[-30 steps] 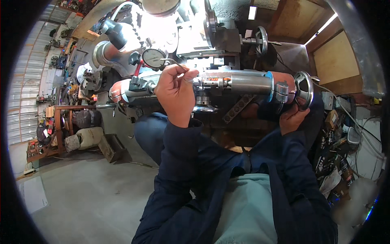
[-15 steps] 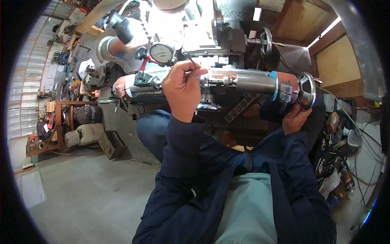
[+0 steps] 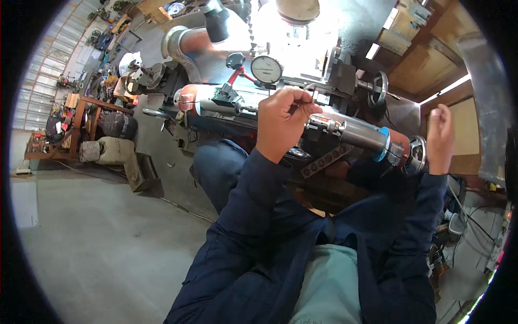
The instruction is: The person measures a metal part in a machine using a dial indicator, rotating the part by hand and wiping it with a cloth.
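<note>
Above the long grey steel machine (image 3: pixel 226 114), near its middle: left hand (image 3: pixel 283 121), fingers curled, thumb and fingertips pinched on a thin, bent metal rod (image 3: pixel 311 88). Rod partly hidden by the fingers; its exposed end stands just right of a round, white-faced dial gauge (image 3: pixel 266 70). Gauge carried on a red metal arm (image 3: pixel 243 75) with a black lobed knob (image 3: pixel 236 60).

At the machine's right end: right hand (image 3: pixel 441 132), raised, fingers pointing up and loosely bent, grasping nothing visible; placed just beside a spoked, silver metal handwheel (image 3: pixel 416 154). Contact between the two: cannot be told.

Adjoining the handwheel: red-orange cylindrical housing (image 3: pixel 398 146), with a bright blue ring (image 3: pixel 385 141) on its left edge; next to that, a smooth steel cylinder (image 3: pixel 364 135). Opposite end: second red-orange housing (image 3: pixel 189 100).

Beyond the machine, upper left: black cylindrical lamp head (image 3: pixel 216 24). Upper right: second silver handwheel (image 3: pixel 379 89). Below the steel cylinder: slanting grey bar with round recesses (image 3: pixel 326 161). Far left, on the grey floor (image 3: pixel 108 232): open rectangular box (image 3: pixel 143 170).
</note>
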`<state>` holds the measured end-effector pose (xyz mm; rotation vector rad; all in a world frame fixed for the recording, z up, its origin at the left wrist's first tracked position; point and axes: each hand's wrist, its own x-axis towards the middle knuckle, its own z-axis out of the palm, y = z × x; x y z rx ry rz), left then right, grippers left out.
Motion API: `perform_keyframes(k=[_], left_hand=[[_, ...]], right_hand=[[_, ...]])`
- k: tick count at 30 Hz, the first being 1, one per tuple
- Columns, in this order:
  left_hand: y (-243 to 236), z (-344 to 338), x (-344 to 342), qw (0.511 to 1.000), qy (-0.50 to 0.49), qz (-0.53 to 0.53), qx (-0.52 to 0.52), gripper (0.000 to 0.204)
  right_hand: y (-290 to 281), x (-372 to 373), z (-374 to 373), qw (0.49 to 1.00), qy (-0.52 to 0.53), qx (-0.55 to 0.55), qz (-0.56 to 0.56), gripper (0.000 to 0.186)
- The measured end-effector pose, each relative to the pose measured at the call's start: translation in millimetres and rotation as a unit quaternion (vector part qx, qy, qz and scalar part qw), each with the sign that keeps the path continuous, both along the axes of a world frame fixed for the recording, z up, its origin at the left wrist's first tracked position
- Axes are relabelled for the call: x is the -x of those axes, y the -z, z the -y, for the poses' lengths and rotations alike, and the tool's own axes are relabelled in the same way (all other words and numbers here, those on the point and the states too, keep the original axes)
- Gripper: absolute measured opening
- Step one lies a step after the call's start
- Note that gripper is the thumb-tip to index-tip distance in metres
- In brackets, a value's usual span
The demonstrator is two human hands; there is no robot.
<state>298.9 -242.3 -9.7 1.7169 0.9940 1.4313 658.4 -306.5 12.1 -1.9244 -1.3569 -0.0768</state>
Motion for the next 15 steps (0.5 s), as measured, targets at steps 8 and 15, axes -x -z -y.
perform_keyframes(k=[8, 15], left_hand=[[-4, -9, 1, 0.998, 0.065, 0.003, -0.017, 0.012], [-13, -1, 19, 0.969, -0.028, 0.212, -0.122, 0.008]], right_hand=[[19, -9, -7, 0.982, 0.006, 0.176, -0.066, 0.054], [-11, 25, 6, 0.956, 0.03, 0.293, -0.004, 0.069]])
